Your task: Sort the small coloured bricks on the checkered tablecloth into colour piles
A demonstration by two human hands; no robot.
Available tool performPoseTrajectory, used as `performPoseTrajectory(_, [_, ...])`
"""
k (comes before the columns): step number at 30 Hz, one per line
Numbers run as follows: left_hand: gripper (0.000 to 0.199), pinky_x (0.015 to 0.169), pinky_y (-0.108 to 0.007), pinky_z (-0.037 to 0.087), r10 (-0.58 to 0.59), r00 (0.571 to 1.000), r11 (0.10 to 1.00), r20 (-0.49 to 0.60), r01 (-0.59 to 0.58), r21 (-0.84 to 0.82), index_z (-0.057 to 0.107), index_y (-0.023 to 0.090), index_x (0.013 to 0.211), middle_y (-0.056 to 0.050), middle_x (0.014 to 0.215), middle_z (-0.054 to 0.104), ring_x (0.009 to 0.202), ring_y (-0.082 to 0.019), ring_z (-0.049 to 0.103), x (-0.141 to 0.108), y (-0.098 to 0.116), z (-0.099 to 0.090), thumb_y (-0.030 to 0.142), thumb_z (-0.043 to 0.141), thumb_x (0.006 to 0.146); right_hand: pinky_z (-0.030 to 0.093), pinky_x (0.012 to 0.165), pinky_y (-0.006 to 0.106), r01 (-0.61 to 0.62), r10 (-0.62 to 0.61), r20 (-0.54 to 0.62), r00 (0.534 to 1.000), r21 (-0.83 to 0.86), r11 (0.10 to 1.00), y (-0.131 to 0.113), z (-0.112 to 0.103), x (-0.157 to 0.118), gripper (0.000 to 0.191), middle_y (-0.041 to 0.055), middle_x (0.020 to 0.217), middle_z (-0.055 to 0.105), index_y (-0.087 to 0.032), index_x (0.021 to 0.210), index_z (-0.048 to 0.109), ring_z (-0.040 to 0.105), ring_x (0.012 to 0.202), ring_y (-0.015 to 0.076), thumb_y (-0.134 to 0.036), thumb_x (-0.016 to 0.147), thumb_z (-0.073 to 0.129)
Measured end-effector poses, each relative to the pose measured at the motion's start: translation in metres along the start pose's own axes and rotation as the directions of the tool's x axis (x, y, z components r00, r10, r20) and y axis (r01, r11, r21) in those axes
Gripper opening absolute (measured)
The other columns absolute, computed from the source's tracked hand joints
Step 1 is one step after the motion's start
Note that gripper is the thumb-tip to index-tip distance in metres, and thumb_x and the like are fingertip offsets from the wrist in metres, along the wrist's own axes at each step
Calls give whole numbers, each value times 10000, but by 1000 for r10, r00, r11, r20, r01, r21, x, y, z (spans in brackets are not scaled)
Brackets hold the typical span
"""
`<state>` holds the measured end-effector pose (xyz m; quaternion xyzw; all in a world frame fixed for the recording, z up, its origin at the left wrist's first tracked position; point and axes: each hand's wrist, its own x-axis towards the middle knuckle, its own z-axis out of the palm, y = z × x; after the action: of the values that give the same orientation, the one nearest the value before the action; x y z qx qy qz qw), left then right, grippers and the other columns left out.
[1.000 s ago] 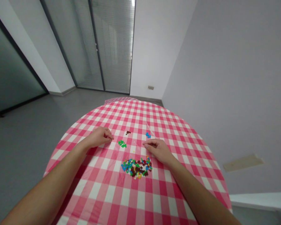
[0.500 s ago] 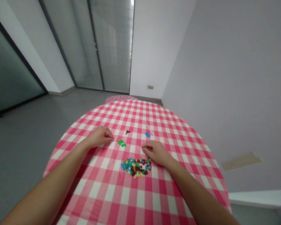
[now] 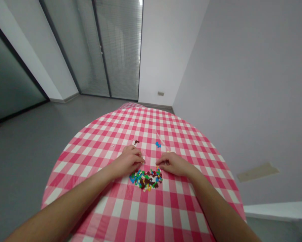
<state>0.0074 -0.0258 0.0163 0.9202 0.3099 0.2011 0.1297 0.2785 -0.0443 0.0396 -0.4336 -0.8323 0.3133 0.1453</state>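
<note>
My left hand rests on the checked cloth just above a heap of small multicoloured plastic bricks, its curled fingers pointing right. My right hand lies opposite, its fingertips near the heap's top edge. The two hands nearly meet. The small group of green bricks does not show and may lie under my left hand. Beyond my hands are a small dark brown brick piece and a small blue brick piece. Nothing shows between either hand's fingers.
The bricks lie on a round table with a pink and white gingham cloth, its edge curving down to a grey floor. Glass partitions with blinds stand beyond it, and a pale wall runs along the right.
My left hand has slid right and toward me, over where the green bricks lay, and these no longer show. My right hand has moved slightly right, and the view has tilted a little.
</note>
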Motion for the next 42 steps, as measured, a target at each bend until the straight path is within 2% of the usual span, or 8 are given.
performPoseTrajectory(7, [115, 870, -409, 329, -31, 999, 999, 27, 31, -8, 770, 251, 858, -40, 949, 695, 982, -246, 504, 3, 1, -1, 239, 669, 911, 517, 756, 291, 28, -27, 16, 999, -27, 999, -5, 1, 2, 259, 53, 910, 774, -230, 941, 802, 694, 824, 190, -113, 816, 607])
performPoseTrajectory(14, [102, 877, -415, 347, -62, 997, 997, 41, 63, -33, 738, 222, 804, -45, 914, 684, 960, -244, 519, 4, 5, 0, 222, 672, 881, 456, 633, 261, -49, 48, -26, 998, -36, 998, -8, 7, 5, 160, 45, 784, 751, -203, 812, 783, 652, 698, 173, -133, 790, 641])
performPoseTrajectory(20, [123, 879, -406, 398, -113, 993, 991, -33, 110, -72, 684, 212, 847, -35, 899, 708, 923, -232, 566, 1, -11, -12, 220, 584, 917, 458, 632, 262, -50, 49, -47, 998, -32, 998, -6, 7, 4, 154, 43, 801, 752, -206, 825, 775, 655, 701, 173, -152, 792, 634])
performPoseTrajectory(23, [158, 838, -372, 444, -250, 960, 960, -128, 229, -159, 692, 208, 872, -43, 885, 714, 886, -223, 608, -6, -28, -32, 273, 558, 927, 478, 656, 268, -59, 57, -53, 997, -28, 998, -5, 7, 4, 186, 56, 870, 763, -206, 901, 779, 672, 749, 185, -169, 801, 627])
performPoseTrajectory(26, [178, 779, -335, 477, -406, 886, 906, -224, 359, -223, 702, 199, 858, -44, 900, 716, 857, -222, 637, -12, -43, -49, 313, 568, 885, 485, 667, 273, -58, 56, -47, 997, -25, 998, -6, 7, 4, 191, 61, 888, 764, -204, 925, 779, 675, 761, 187, -187, 815, 623])
performPoseTrajectory(29, [169, 781, -340, 481, -450, 857, 889, -250, 405, -214, 703, 191, 812, -46, 873, 716, 854, -234, 646, -15, -50, -55, 307, 582, 833, 480, 671, 274, -46, 45, -35, 998, -22, 999, -7, 8, 4, 172, 55, 856, 761, -204, 876, 780, 672, 748, 183, -178, 818, 619])
performPoseTrajectory(35, [135, 773, -330, 478, -378, 903, 919, -203, 340, -198, 700, 202, 801, -36, 857, 719, 831, -212, 633, -12, -44, -42, 276, 592, 831, 441, 613, 262, -51, 50, -29, 998, -32, 998, -5, 8, 5, 152, 43, 776, 742, -200, 794, 760, 638, 670, 165, -142, 789, 620])
performPoseTrajectory(42, [109, 809, -381, 446, -163, 984, 980, -69, 154, -127, 714, 240, 867, -32, 831, 729, 836, -220, 604, 3, -12, -2, 194, 615, 871, 456, 682, 283, -37, 26, -144, 989, -71, 997, -10, 10, 8, 171, 57, 845, 744, -191, 837, 746, 651, 756, 186, -158, 860, 580])
